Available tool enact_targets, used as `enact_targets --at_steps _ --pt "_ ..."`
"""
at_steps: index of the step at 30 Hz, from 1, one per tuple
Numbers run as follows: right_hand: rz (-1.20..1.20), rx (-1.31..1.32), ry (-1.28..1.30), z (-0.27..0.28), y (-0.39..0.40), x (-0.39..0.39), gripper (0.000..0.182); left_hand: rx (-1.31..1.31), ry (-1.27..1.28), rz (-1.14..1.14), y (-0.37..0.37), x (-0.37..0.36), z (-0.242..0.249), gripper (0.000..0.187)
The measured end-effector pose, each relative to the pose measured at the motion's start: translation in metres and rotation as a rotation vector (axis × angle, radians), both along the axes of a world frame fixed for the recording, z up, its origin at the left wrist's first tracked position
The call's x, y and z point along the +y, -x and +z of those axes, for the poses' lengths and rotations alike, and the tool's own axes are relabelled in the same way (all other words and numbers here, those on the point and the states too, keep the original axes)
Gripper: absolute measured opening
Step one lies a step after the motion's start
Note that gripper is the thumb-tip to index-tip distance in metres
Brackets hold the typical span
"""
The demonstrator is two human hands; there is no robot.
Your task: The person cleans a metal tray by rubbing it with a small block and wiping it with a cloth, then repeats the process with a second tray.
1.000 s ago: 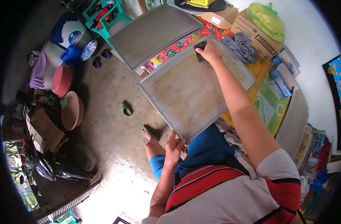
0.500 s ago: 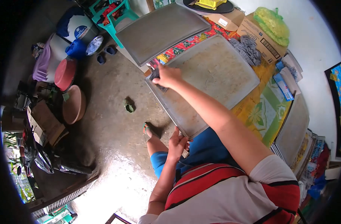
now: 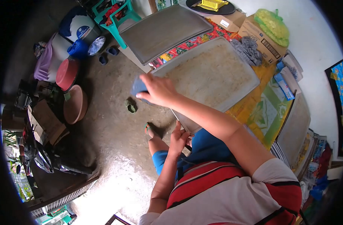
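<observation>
A large, worn metal baking tray [image 3: 220, 69] with brownish stains lies in front of me, its near corner over my lap. My left hand [image 3: 178, 140] is closed on that near corner, thumb on top and fingers curled at the edge. My right hand [image 3: 156, 89] is closed around a blue-grey cloth-like piece [image 3: 138, 89], blurred by motion. It holds this piece just beyond the tray's left edge, above the floor. A second, darker tray [image 3: 166, 33] rests farther back, beside the red patterned table cover [image 3: 179, 48].
Grey crumpled cloth [image 3: 248, 50], a cardboard box [image 3: 263, 41] and a green-yellow bag [image 3: 273, 28] stand behind the tray. More trays [image 3: 297, 123] lean at the right. Basins [image 3: 74, 105], a green clog [image 3: 131, 106] and a teal chair [image 3: 117, 22] are on the floor at left.
My right hand has moved left with the cloth-like piece, from the tray's far left corner to past its edge. My left hand stays at the near corner.
</observation>
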State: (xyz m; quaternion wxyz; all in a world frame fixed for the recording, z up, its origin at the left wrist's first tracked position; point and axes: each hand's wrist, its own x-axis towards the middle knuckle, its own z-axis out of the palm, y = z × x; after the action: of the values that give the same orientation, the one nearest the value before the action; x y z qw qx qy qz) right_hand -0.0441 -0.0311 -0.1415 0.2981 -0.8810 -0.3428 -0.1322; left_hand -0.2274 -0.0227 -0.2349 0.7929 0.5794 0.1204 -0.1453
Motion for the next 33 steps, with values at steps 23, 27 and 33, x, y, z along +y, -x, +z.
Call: enact_targets --at_steps 23,27,33 --pt "-0.061 -0.132 0.010 -0.034 0.002 -0.033 0.047 -0.013 -0.020 0.016 0.006 -0.003 0.001 0.075" --pt "-0.458 0.391 -0.008 -0.021 -0.069 -0.077 0.064 -0.002 -0.035 0.027 0.006 -0.003 -0.002 0.076" --pt "-0.508 0.532 0.297 -0.045 -0.123 -0.079 0.077 -0.003 -0.005 0.038 0.005 -0.003 -0.009 0.077"
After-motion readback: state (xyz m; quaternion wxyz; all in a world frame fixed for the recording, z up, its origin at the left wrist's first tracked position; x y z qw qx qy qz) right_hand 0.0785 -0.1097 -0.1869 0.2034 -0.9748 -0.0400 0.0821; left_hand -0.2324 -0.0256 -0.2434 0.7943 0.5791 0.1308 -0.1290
